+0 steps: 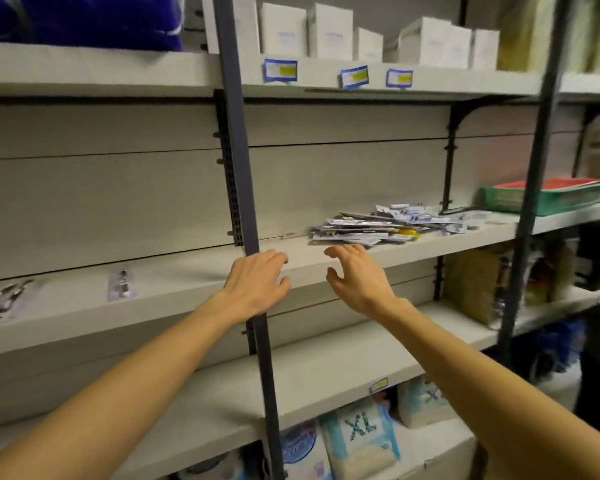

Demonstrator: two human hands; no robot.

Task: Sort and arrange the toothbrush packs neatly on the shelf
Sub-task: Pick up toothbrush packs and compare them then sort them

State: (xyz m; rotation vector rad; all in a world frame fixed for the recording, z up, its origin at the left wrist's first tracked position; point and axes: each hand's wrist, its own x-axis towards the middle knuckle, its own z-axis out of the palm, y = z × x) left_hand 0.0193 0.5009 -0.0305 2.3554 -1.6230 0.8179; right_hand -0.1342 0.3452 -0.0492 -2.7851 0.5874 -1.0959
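1. Both hands, left (257,282) and right (355,277), reached empty with fingers loosely spread at the shelf (187,289) front edge.
2. The toothbrush packs (388,225) lay heaped just beyond the right hand, toward the shelf's back.

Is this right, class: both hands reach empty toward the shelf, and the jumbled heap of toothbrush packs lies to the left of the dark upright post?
Not quite. In the head view the heap of toothbrush packs lies to the right of the dark upright post, not the left. The rest holds: left hand and right hand reach empty toward the shelf.
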